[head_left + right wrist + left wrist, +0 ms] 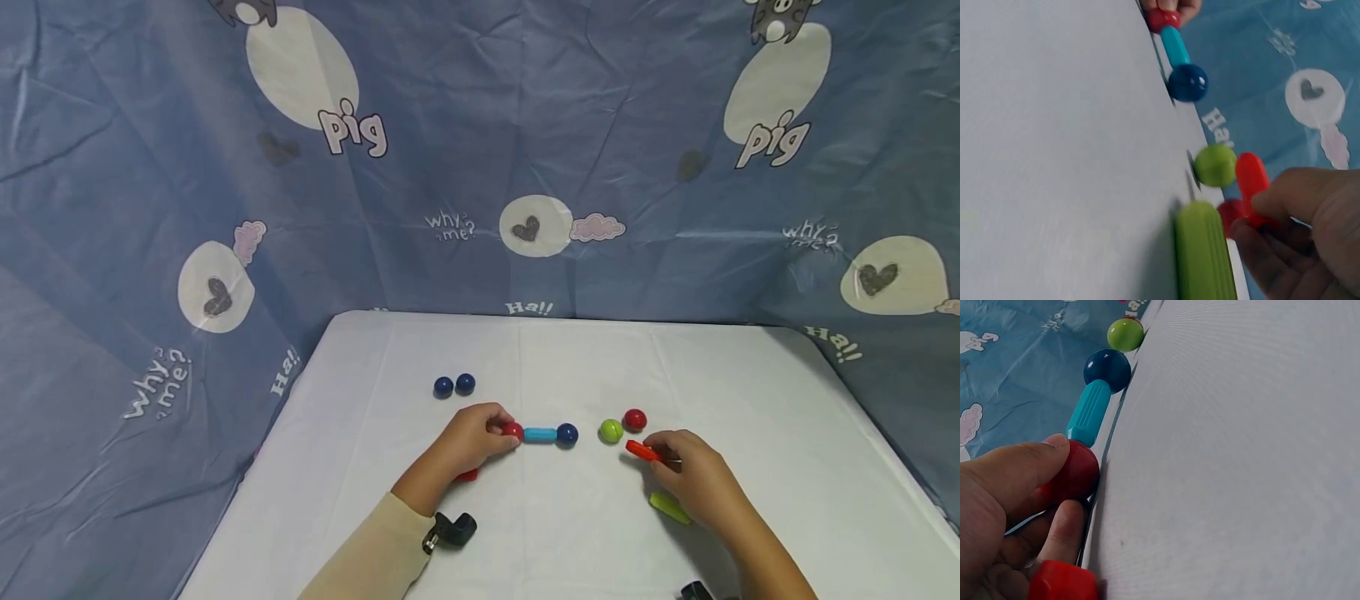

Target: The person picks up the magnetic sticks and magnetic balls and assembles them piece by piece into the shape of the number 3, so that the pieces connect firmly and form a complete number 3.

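Observation:
My left hand (474, 435) grips a red ball (1077, 472) between thumb and fingers. That ball joins one end of a light blue rod (540, 435), and a dark blue ball (567, 435) sits at the rod's other end. In my right hand (693, 471), thumb and fingers pinch a red rod (1251, 178), tilted above the white tabletop. A green ball (611, 431) and another red ball (635, 420) lie just beyond its tip. Below the right hand is a green rod (1202, 253). Another red rod (1063, 581) lies by the left wrist, partly hidden in the head view.
Two dark blue balls (454, 385) lie farther back on the white table (525, 533), left of the middle. A blue printed cloth (465, 150) hangs behind the table and along its sides. A black wrist camera (454, 530) is strapped to the left wrist.

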`<action>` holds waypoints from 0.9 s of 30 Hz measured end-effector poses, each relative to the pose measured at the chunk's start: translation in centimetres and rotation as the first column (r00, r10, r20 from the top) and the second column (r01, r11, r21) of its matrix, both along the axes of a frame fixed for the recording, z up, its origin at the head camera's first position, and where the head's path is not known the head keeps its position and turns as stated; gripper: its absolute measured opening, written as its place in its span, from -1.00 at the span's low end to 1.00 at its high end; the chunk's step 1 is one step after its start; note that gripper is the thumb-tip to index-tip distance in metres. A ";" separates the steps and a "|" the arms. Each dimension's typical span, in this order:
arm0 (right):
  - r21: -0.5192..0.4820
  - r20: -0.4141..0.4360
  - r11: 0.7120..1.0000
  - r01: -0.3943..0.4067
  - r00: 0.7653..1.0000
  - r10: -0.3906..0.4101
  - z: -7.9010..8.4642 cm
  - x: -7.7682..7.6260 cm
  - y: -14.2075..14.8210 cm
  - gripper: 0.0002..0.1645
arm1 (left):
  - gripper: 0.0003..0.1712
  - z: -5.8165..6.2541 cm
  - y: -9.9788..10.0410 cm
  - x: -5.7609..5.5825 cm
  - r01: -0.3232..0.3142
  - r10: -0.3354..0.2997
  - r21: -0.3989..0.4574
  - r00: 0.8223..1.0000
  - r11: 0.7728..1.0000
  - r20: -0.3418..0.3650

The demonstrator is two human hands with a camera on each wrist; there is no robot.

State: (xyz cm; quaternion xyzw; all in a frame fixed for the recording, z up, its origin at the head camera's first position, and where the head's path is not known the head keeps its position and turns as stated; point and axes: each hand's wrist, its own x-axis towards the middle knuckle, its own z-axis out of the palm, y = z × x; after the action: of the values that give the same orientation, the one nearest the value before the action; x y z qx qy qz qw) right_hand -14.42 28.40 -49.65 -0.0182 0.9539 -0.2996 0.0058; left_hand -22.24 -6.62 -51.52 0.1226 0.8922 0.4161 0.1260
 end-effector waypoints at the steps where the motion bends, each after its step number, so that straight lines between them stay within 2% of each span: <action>1: -0.018 -0.010 1.000 0.002 1.000 -0.002 0.0 -0.2 -0.2 -0.69 | -0.73 0.0 0.0 0.0 0.000 0.000 -0.002 1.000 1.000 0.001; 7: -0.084 -0.032 0.996 0.020 0.999 -0.023 0.5 -1.6 -1.4 -0.72 | -0.72 0.1 0.0 0.0 -0.001 0.001 -0.016 1.000 1.000 0.002; 12: -0.107 -0.059 0.994 -0.003 0.998 -0.003 1.2 -3.2 -2.9 -0.74 | -0.72 0.0 -0.1 -0.1 0.000 0.000 -0.013 1.000 1.000 -0.007; 18: -0.096 -0.085 0.995 -0.028 0.996 0.020 1.5 -4.7 -5.0 -0.76 | -0.74 -0.1 -0.3 0.1 -0.027 0.027 -0.014 1.000 1.000 0.004; 27: -0.048 -0.091 0.995 -0.083 0.993 0.078 1.7 -5.6 -6.4 -0.77 | -0.74 -0.1 -0.2 0.1 0.004 -0.003 0.018 1.000 1.000 -0.006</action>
State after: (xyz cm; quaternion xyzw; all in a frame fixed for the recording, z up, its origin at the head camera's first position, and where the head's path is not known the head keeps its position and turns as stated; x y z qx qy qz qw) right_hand -20.03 21.98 -47.93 -0.0700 0.9436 -0.3225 -0.0252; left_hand -22.16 -6.79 -51.60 0.1264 0.8885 0.4235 0.1231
